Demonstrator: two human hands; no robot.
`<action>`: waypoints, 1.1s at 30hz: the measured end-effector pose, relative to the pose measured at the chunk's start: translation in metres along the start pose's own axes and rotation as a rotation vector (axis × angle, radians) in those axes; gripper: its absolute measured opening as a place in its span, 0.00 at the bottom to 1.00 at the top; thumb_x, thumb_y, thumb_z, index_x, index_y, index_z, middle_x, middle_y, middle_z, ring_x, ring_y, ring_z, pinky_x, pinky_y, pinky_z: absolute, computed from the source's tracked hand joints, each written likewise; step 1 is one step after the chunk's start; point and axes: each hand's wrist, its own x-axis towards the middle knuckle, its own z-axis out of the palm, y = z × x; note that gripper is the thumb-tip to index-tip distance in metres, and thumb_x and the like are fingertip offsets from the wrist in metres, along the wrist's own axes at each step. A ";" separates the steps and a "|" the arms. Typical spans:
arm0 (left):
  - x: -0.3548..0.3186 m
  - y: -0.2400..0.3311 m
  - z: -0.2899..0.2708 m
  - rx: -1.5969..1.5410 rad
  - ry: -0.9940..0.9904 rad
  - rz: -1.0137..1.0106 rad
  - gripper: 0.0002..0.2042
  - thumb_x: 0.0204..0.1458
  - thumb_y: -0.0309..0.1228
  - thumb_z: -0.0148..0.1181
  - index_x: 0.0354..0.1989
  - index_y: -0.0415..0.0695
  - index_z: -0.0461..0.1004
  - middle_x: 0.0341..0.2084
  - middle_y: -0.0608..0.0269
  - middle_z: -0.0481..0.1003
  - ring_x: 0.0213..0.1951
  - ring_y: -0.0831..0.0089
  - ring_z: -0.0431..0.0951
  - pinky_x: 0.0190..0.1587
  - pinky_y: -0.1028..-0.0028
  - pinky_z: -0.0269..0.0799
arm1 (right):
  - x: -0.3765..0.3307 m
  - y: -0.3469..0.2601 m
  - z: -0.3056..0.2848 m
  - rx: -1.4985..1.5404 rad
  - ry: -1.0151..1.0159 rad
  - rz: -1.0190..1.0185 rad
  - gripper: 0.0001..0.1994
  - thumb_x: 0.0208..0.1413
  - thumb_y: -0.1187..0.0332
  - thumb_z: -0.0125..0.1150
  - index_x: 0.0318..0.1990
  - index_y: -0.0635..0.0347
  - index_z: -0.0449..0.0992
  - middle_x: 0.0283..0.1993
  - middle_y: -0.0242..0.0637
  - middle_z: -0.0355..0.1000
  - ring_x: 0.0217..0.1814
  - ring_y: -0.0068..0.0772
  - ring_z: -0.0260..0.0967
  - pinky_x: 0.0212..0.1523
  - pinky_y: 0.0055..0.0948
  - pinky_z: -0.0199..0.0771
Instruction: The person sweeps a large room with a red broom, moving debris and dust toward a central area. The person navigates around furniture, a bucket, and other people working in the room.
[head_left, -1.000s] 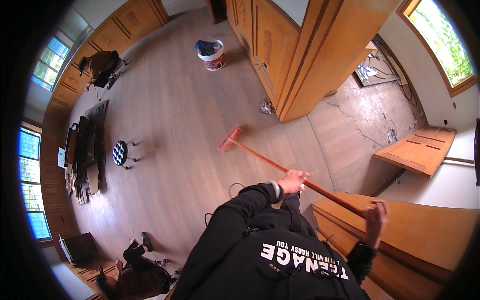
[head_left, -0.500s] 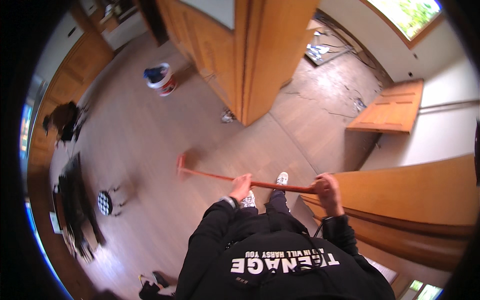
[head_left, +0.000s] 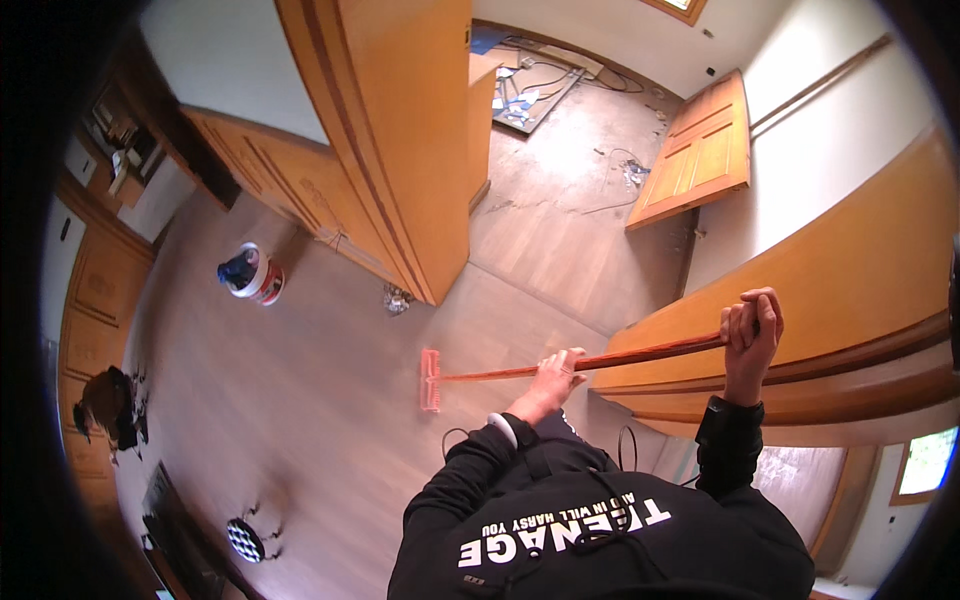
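Note:
A long reddish handle slants across in front of me, part of a broom [head_left: 650, 354] whose pink head rests on the floor to my left. My left hand [head_left: 556, 382] wraps round the middle of the handle. Up by its far right end, my right hand [head_left: 752, 335] is closed on the handle too, higher than the left. Beyond the broom head, a small crumpled clear or silvery piece of litter [head_left: 397, 298] lies against the base of the wooden door frame [head_left: 425, 240].
A white bucket [head_left: 262, 280] with dark cloth stands at left. A checkered stool [head_left: 245, 540] sits lower left, a brown bag-like heap [head_left: 108, 400] farther out. Past the doorway are a board with scraps [head_left: 530, 100] and a leaning wooden panel [head_left: 700, 140]. Curved wooden trim [head_left: 840, 300] rises at my right.
The broom head has moved rightward over the floor, toward the door frame's base. My right hand has gone up and out to the right. The view has shifted, and my shoes are now mostly hidden.

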 end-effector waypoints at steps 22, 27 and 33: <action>-0.075 -0.114 -0.025 0.120 -0.181 -0.356 0.14 0.48 0.30 0.59 0.39 0.42 0.62 0.35 0.48 0.73 0.43 0.48 0.71 0.42 0.54 0.66 | -0.028 0.113 0.007 0.329 -0.084 0.336 0.19 0.63 0.54 0.44 0.33 0.63 0.71 0.15 0.30 0.59 0.18 0.25 0.59 0.26 0.26 0.63; -0.154 -0.148 -0.036 0.276 -0.202 -0.603 0.18 0.46 0.28 0.60 0.46 0.47 0.64 0.40 0.55 0.73 0.47 0.54 0.71 0.46 0.54 0.63 | -0.103 0.154 0.028 0.459 -0.149 0.635 0.18 0.62 0.57 0.49 0.34 0.67 0.72 0.21 0.32 0.63 0.29 0.29 0.65 0.34 0.29 0.66; -0.154 -0.128 -0.037 0.263 -0.236 -0.554 0.21 0.44 0.26 0.61 0.49 0.47 0.64 0.40 0.55 0.73 0.46 0.55 0.72 0.46 0.56 0.65 | -0.110 0.128 0.019 0.361 -0.233 0.730 0.23 0.64 0.57 0.44 0.23 0.68 0.73 0.24 0.37 0.66 0.31 0.28 0.62 0.33 0.25 0.62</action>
